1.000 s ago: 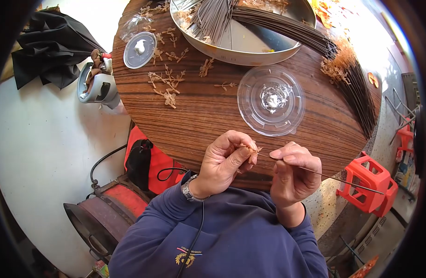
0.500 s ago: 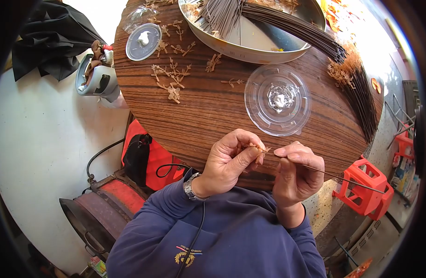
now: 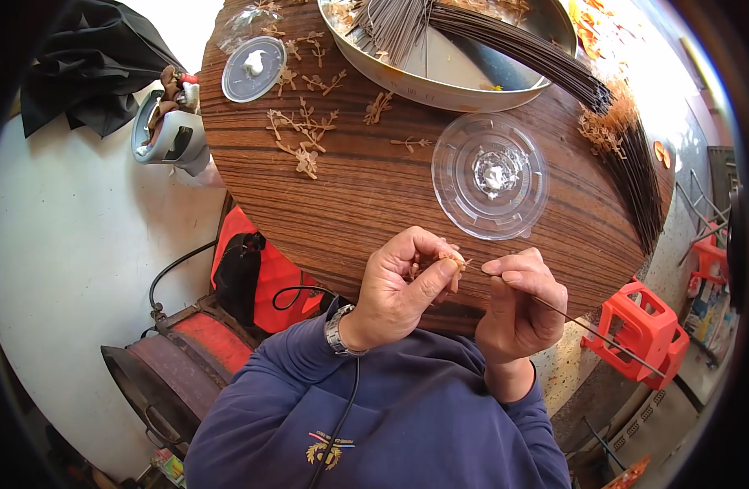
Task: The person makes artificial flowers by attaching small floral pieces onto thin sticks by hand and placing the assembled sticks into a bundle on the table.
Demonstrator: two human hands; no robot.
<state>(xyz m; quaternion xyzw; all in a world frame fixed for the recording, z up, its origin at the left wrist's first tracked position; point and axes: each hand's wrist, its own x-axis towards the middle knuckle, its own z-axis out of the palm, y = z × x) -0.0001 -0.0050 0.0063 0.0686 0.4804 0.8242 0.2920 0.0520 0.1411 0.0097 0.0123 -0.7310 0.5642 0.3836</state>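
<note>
My left hand [image 3: 407,281] pinches a small tan artificial sprig [image 3: 462,262] between thumb and forefinger, and more tan pieces show among its curled fingers. Held by my right hand [image 3: 525,306] is a thin dark wire stem [image 3: 606,338], running out past the table edge to the lower right. A small gap separates the sprig from the right fingertips. Just beyond my hands lies a clear plastic lid [image 3: 448,191] with a white paste-like blob [image 3: 495,177] at its centre.
Loose tan sprigs [image 3: 305,130] lie across the wooden table [image 3: 350,204]. A second lid [image 3: 237,88] bears white paste. The round metal tray [image 3: 448,99] and a bundle of dark stems [image 3: 521,41] occupy the far side. A red stool [image 3: 635,326] stands to the right.
The far end of the wire stem has swung down, so it slopes more steeply. My left fingers have shifted slightly around the sprig, with its tip a little farther from the right fingertips.
</note>
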